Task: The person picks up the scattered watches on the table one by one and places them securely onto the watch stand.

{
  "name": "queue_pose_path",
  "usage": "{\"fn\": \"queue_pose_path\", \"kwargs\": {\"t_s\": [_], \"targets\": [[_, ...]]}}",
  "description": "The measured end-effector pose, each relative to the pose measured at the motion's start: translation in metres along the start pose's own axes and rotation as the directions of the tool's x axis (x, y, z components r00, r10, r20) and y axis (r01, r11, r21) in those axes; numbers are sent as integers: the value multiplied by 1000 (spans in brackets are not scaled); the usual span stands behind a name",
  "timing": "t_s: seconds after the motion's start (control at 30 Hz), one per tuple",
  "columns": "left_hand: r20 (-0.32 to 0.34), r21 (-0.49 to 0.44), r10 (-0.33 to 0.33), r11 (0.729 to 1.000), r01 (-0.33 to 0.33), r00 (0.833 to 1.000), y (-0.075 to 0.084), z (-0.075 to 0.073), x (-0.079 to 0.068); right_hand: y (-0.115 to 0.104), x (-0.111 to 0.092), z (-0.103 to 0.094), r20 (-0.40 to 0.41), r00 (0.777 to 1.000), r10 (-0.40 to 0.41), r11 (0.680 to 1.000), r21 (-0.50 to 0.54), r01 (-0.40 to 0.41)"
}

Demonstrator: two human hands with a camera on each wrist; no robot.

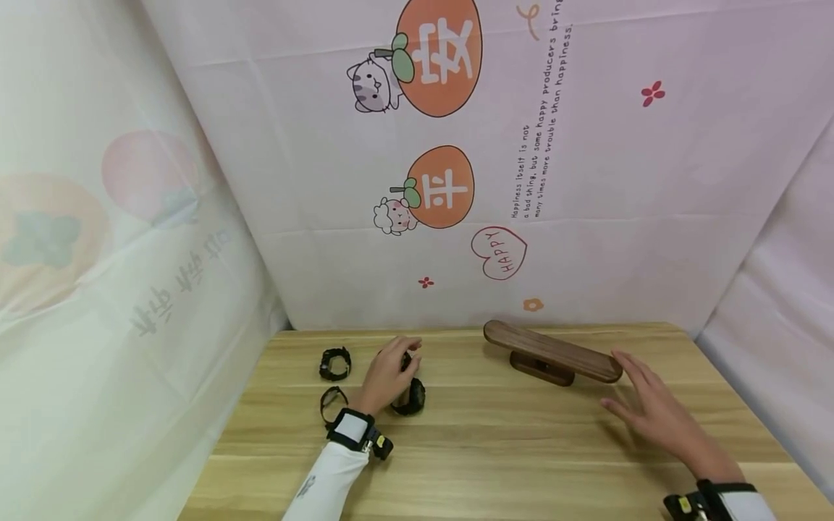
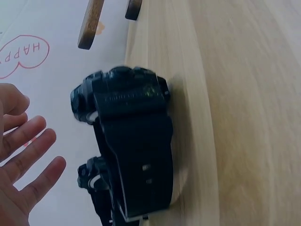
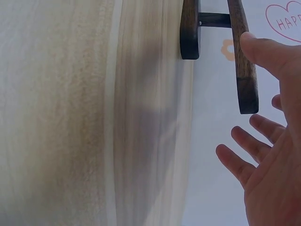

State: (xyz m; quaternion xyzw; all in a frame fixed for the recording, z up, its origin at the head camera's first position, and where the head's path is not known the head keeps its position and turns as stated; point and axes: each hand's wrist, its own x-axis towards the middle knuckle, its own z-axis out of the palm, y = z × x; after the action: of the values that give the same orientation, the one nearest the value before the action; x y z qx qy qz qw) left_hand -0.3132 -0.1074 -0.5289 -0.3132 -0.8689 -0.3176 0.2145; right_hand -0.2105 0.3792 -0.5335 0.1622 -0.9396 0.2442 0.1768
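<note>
Guessing we're steadying the wooden stand (image 1: 554,351): right hand (image 1: 658,412) loosely spread against its right end, left hand (image 1: 387,373) relaxed, gripping nothing, beside a black watch (image 2: 136,160) left of the stand. Next probably needs a pinch.

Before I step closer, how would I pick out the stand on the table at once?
Start with the pale table below the printed cloth. Toward its far edge, right of centre, sits the stand: a long, round-ended bar raised over a shorter base. Dark brown and straight, it stands apart from the black, looped watches to its left.
</note>
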Motion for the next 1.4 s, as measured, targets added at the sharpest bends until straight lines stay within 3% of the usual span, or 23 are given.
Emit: {"fn": "queue_pose_path", "kwargs": {"t_s": [0.23,0.6,0.97,1.4], "targets": [[46,-40,-56,998,57,997,3,10,8,-1,1,2,-5,1000,15,1000,15,-15],[59,-5,-13,1000,13,998,11,24,21,0,-1,5,-43,999,17,1000,19,-16],[67,36,-34,999,31,997,19,42,37,1,1,9,-62,998,8,1000,-8,-9],[62,4,-72,997,72,995,31,58,56,2,-2,10,-45,999,23,999,-21,-24]]}}
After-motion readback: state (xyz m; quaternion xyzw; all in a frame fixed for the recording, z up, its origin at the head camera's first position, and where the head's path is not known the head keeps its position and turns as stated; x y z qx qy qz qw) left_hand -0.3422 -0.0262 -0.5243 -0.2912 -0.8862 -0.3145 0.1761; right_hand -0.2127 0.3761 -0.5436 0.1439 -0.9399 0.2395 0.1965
